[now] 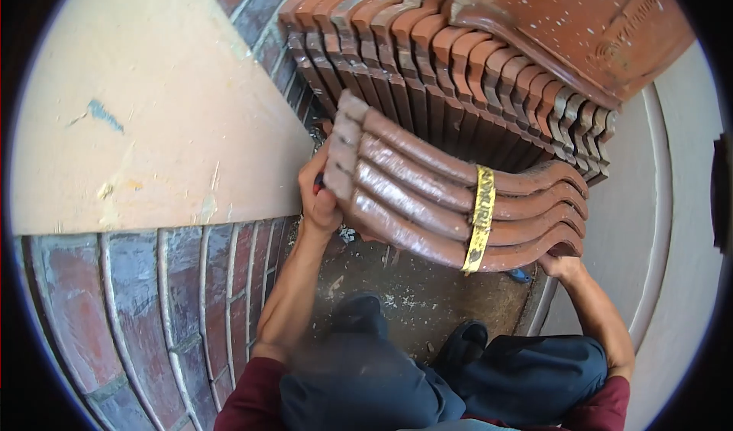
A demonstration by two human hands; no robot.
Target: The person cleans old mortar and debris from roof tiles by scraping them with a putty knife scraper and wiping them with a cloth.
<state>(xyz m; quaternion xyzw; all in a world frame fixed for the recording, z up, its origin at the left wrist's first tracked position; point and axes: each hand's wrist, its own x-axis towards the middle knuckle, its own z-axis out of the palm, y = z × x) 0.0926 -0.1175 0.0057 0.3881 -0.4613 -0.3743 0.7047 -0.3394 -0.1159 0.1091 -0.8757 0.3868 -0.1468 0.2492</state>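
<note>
A strapped bundle of several curved clay roof tiles (420, 164) is held up in front of me, tilted down to the right. A yellow strap (481, 217) with dark print crosses the tiles right of their middle. My left hand (319, 194) grips the bundle's left end, with fingers partly hidden behind it. Under the lower right end, my right hand (561, 265) is closed on the bundle, its fingertips out of sight. Just beyond, a long row of roof tiles (427, 72) stands packed on edge.
A glazed tile (573, 26) with embossed lettering rests over the row at the upper right. At left are a pale board (153, 125) and a brick wall (137, 301). A grey panel (649, 225) runs along the right. The floor (405, 301) carries scattered debris.
</note>
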